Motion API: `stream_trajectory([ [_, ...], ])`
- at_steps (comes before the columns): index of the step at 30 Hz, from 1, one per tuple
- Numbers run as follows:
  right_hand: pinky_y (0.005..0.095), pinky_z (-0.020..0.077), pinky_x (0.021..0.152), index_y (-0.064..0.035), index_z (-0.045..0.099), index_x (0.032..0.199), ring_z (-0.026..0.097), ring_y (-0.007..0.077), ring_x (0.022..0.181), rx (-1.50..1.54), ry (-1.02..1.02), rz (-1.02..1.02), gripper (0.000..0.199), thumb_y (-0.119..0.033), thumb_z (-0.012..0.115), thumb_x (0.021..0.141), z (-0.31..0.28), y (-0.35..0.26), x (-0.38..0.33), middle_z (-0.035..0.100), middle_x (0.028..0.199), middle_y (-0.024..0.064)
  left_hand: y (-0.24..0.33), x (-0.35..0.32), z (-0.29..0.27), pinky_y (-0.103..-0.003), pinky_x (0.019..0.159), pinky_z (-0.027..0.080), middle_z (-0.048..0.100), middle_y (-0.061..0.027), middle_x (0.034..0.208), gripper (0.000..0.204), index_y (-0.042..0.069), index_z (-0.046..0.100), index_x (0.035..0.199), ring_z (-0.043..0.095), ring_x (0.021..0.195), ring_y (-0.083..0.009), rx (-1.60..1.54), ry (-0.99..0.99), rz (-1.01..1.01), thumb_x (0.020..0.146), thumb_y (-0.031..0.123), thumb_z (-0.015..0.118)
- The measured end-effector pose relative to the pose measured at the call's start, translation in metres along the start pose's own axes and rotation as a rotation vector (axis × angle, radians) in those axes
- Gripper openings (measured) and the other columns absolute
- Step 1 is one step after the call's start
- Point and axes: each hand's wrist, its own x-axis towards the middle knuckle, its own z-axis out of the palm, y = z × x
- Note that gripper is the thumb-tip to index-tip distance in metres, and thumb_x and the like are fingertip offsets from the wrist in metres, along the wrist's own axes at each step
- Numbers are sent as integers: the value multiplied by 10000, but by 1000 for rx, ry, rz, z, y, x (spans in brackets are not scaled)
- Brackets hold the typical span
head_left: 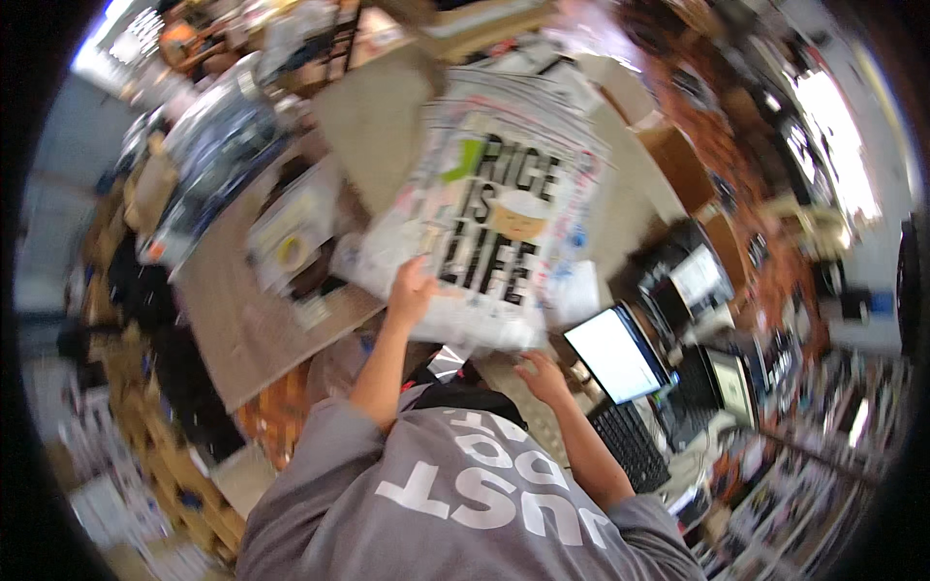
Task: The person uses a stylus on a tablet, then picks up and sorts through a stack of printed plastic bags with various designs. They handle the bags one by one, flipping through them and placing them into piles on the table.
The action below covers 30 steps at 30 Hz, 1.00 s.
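Observation:
A large white printed piece [417,208] with bold black lettering, a green patch and a bowl picture lies on the table in front of me. Its glossy, wrinkled look suggests thin plastic, but blur hides whether it is a sheet or a wrapped garment. My left hand [412,290] rests over its lower left part, fingers stretched out and slightly apart. Close to the near edge of the white piece is my right hand [542,376]. Its fingers are loosely spread and nothing shows in them.
On the right stand a lit monitor [618,353], a black keyboard [630,445] and a second screen [697,279]. Open cardboard boxes [683,165] line the table's far right side. Plastic-wrapped goods [223,145] are heaped at the far left. A yellow tape roll [291,254] lies on the brown board.

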Motion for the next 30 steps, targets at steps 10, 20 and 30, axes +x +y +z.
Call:
stream_trajectory([
  [10,351,474,831,-50,606,1136,604,253,975,169,-32,5,317,-216,615,866,-18,-62,41,604,1116,137,-173,-107,-183,-311,793,462,618,-123,1062,442,-15,549,1181,596,889,-210,-402,687,-650,846,270,597],
  [20,302,488,748,-24,603,1119,605,178,866,-9,-39,81,307,-199,609,867,-10,-84,112,644,991,96,-346,-29,-240,-310,750,448,614,-105,956,554,-10,571,1098,583,864,-200,-448,664,-874,794,445,659],
  [30,289,473,731,-9,606,1108,597,170,823,-82,-6,349,313,-204,617,863,-9,-159,103,644,997,104,-330,42,-251,-370,855,455,613,-236,1083,942,-131,536,1134,601,1012,-320,-318,695,-783,572,586,776],
])
